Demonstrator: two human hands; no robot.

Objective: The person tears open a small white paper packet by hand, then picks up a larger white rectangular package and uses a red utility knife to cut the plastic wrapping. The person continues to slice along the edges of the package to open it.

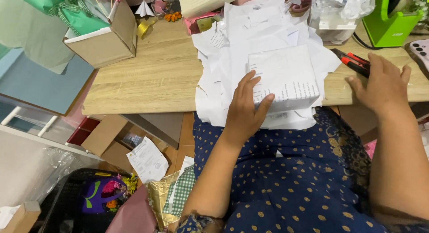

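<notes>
1. A white box [284,77] sits at the near edge of the desk [156,76], on a heap of torn white paper [250,32] that hides its underside.
2. The left hand [245,109] lies on the box's left side, fingers [248,83] spread flat on top and thumb pressed to the front face; the fine print there is too small to read.
3. The right hand [383,86] rests palm down on the desk, fingers loosely open and holding nothing, partly covering a red-and-black utility knife [354,62].
4. A green tape dispenser [389,18] and a phone [420,50] are cut off by the picture's edges.
5. An open cardboard box [105,38] stands far left.
</notes>
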